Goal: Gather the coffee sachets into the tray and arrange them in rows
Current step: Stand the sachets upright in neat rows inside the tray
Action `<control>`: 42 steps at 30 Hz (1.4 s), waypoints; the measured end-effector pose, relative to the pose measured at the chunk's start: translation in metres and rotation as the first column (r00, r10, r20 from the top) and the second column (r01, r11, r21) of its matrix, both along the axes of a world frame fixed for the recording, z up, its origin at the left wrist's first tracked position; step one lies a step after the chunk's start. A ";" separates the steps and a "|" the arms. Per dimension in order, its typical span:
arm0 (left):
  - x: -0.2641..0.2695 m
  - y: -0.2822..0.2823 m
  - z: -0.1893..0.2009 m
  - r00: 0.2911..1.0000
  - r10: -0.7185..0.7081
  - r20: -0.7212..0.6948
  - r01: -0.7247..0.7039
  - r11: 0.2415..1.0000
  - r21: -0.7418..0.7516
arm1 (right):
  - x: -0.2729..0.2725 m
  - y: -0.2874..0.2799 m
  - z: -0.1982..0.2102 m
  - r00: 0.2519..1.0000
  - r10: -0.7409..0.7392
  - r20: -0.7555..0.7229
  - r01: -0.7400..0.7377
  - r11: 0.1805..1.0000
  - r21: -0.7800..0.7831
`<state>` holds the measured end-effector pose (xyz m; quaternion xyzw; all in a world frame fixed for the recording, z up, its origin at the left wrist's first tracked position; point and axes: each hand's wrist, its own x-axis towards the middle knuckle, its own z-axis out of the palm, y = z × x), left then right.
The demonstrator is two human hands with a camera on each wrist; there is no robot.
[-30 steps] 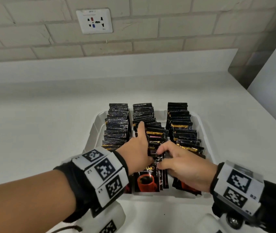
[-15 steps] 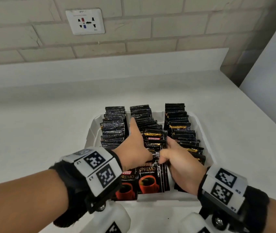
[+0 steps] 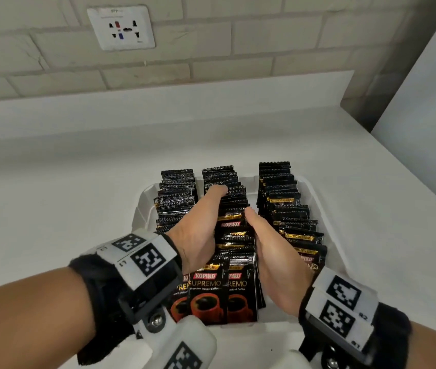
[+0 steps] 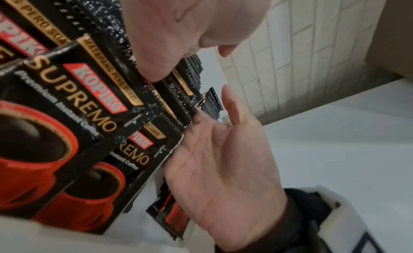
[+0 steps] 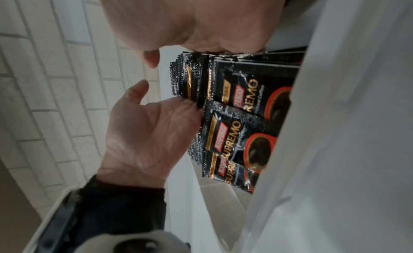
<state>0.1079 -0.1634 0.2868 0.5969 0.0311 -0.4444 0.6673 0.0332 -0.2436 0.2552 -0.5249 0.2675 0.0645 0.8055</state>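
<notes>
A white tray (image 3: 143,206) holds three rows of black Kopiko coffee sachets standing on edge. My left hand (image 3: 200,225) lies flat against the left side of the middle row (image 3: 234,227), its fingers reaching toward the back. My right hand (image 3: 272,251) presses the right side of the same row with an open palm. The left wrist view shows the right hand (image 4: 223,159) with straight fingers touching the sachet edges (image 4: 78,97). In the right wrist view the left hand (image 5: 152,129) does the same against the sachets (image 5: 234,133). The left row (image 3: 177,193) and right row (image 3: 286,198) stand untouched.
The tray sits on a white counter (image 3: 65,195) against a pale brick wall with a socket plate (image 3: 121,27). A white panel (image 3: 429,115) rises at the right. The tray's near wall (image 5: 335,133) fills the right of the right wrist view.
My left hand slid from on top of the middle row to its left side. The right hand uncurled from the sachet tops and now lies flat against the row's right side.
</notes>
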 end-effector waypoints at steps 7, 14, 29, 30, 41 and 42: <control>0.005 0.000 -0.006 0.996 -0.028 0.083 0.030 0.999 -0.028 | 0.006 -0.017 0.008 0.998 -0.015 0.056 0.012 0.998 0.057; 0.012 -0.008 0.002 0.996 0.074 0.059 -0.073 0.997 -0.026 | 0.033 -0.027 0.011 1.000 -0.025 -0.013 0.024 0.999 -0.037; 0.027 -0.018 -0.008 0.993 0.121 0.002 -0.121 0.991 -0.055 | 0.045 -0.024 0.016 1.000 -0.008 -0.029 0.009 1.000 0.020; 0.028 -0.017 -0.009 0.994 0.113 0.003 -0.113 0.992 -0.060 | 0.044 -0.026 0.015 1.000 0.007 -0.009 -0.007 0.998 0.060; 0.029 -0.017 -0.003 0.997 0.074 0.023 -0.073 0.997 -0.032 | 0.041 -0.027 0.024 1.000 -0.023 0.012 0.022 0.999 0.026; 0.027 -0.015 -0.003 0.997 0.056 0.052 -0.055 0.998 -0.020 | 0.038 -0.029 0.023 1.000 -0.025 0.015 0.025 0.999 -0.028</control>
